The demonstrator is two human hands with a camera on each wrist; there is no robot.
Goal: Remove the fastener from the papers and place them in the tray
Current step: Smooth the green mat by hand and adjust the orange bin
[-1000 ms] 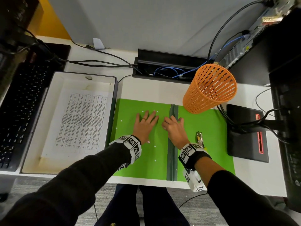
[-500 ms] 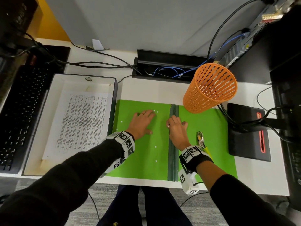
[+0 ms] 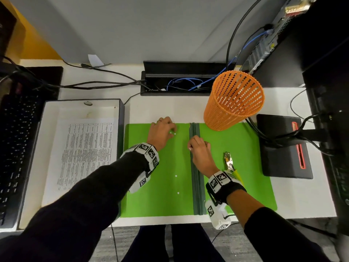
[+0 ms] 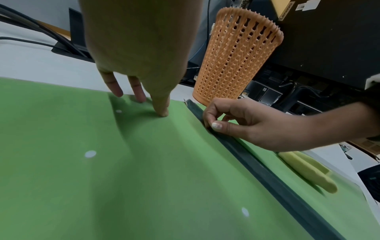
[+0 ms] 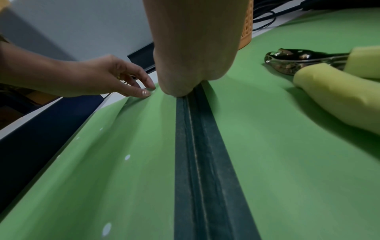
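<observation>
Left hand: the left hand (image 3: 160, 134) rests on the left half of the green folder (image 3: 162, 176) near its far edge, fingers bent, fingertips (image 4: 162, 112) pressing the cover; it holds nothing.
Right hand: the right hand (image 3: 200, 152) sits at the dark spine strip (image 3: 197, 186) that runs down the folder's middle, thumb and curled fingers pinching the strip's edge near its far end.
Folder: lies open and flat on the white worktop (image 3: 170, 108); a few small white paper dots (image 3: 175, 175) lie on its left half.
Papers: a printed sheet (image 3: 83, 154) lies inside the tray (image 3: 120, 114), which stands just left of the folder, touching or nearly touching its edge.
Fastener: cannot tell which thing it is; none shows on the sheet in the tray.
Hole punch: a metal punch with yellow handles (image 3: 229, 163) lies on the folder's right half, just right of the right wrist.
Basket: an orange mesh basket (image 3: 233, 101) stands on the folder's far right corner.
Surroundings: a black keyboard (image 3: 15, 148) left of the tray; a cable box (image 3: 179, 80) with blue cables at the back.
</observation>
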